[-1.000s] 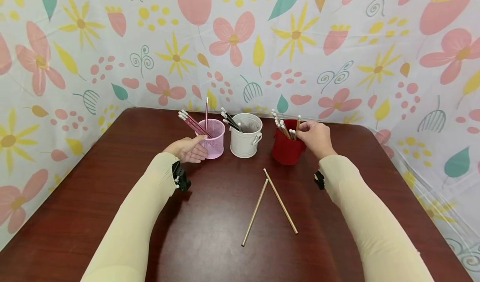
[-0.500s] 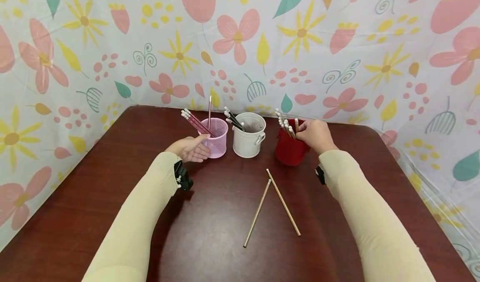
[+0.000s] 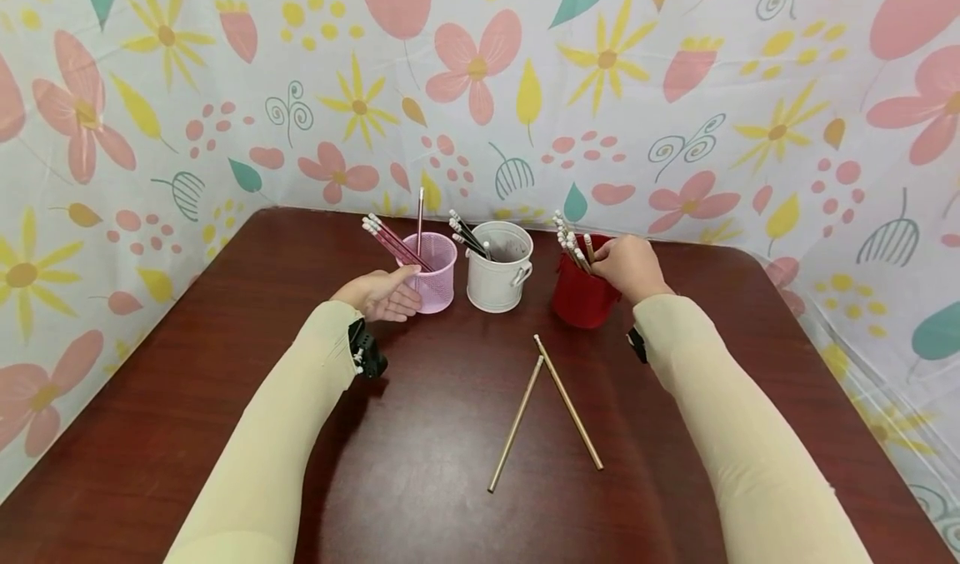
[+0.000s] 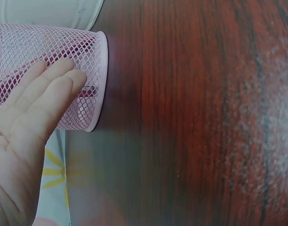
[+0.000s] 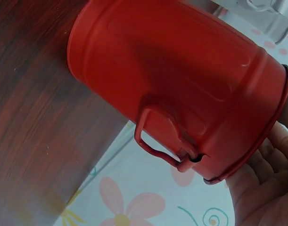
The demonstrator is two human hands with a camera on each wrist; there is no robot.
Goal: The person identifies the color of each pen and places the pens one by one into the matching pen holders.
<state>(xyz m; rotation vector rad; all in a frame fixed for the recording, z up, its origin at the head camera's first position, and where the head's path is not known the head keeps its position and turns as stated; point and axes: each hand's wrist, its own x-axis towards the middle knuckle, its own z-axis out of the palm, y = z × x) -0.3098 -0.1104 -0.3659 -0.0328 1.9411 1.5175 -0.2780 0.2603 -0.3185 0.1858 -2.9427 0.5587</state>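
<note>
My left hand [image 3: 384, 296] is against the near left side of a pink mesh pencil cup [image 3: 437, 291], thumb at its rim. In the left wrist view its straight fingers [image 4: 54, 94] lie along the mesh. Dark pink pencils [image 3: 392, 241] with white tips lean in this cup. At the right, my right hand [image 3: 630, 268] pinches a gold pencil [image 3: 589, 250] inside the rim of a red metal bucket [image 3: 581, 299]. Several white-tipped pencils [image 3: 568, 237] lean left in that bucket. The right wrist view shows the bucket's side handle [image 5: 155, 141], with fingers at the rim; the pencil is hidden there.
Between the two stands a white bucket [image 3: 493, 291] with black pencils [image 3: 467, 235]. Two gold pencils [image 3: 517, 422] lie on the dark wooden table [image 3: 405, 464], nearly meeting at their tips. A flowered cloth [image 3: 300, 72] hangs behind.
The gold pencil in my right hand has sunk slightly and shifted left toward the other pencils in the red bucket. My left hand stays at the pink cup. The head view has shifted a little.
</note>
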